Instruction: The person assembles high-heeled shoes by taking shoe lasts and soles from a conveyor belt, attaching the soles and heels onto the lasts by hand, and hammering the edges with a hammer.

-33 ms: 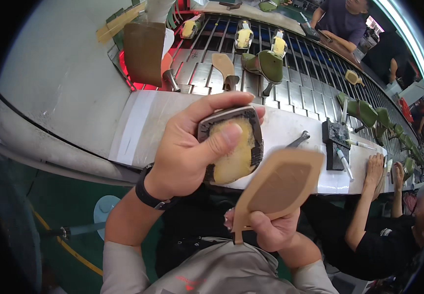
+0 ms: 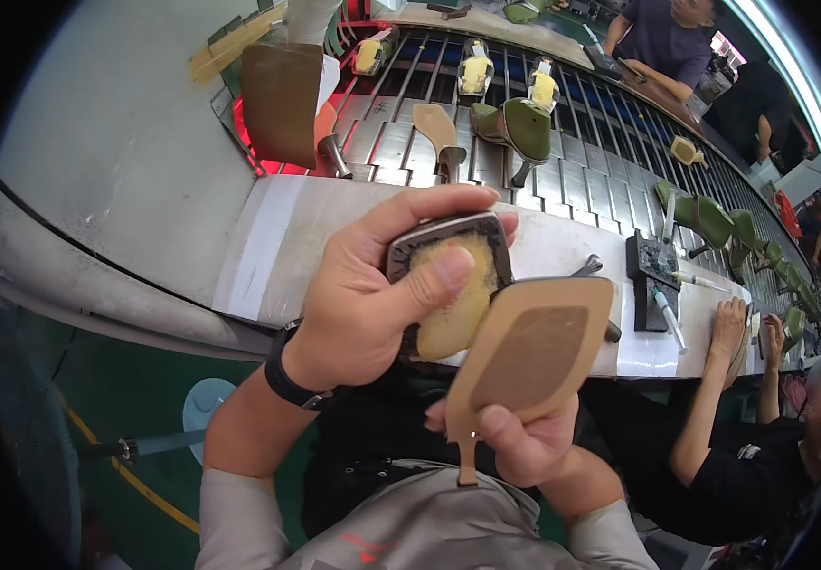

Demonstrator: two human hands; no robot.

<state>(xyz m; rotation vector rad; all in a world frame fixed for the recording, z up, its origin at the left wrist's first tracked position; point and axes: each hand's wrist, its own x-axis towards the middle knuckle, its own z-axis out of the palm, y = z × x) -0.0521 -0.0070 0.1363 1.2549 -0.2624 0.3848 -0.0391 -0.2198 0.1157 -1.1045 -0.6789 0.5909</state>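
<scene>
- Our left hand (image 2: 363,299) clamps the yellow-centred shoe bottom (image 2: 450,321) above the bench (image 2: 548,242) edge; it looks stiff, heavyish, best held by its sides.
- Our right hand (image 2: 536,446) pinches the tan sole (image 2: 538,356) just beside, near its narrow tail; it seems light, flexible.

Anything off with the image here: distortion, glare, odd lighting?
Head view: fisheye bends the pale counter, corners go black; head view: the tube light glares white, upper right; head view: red light spills beside the brown panel; head view: the tan piece looks fairly crisp.
</scene>
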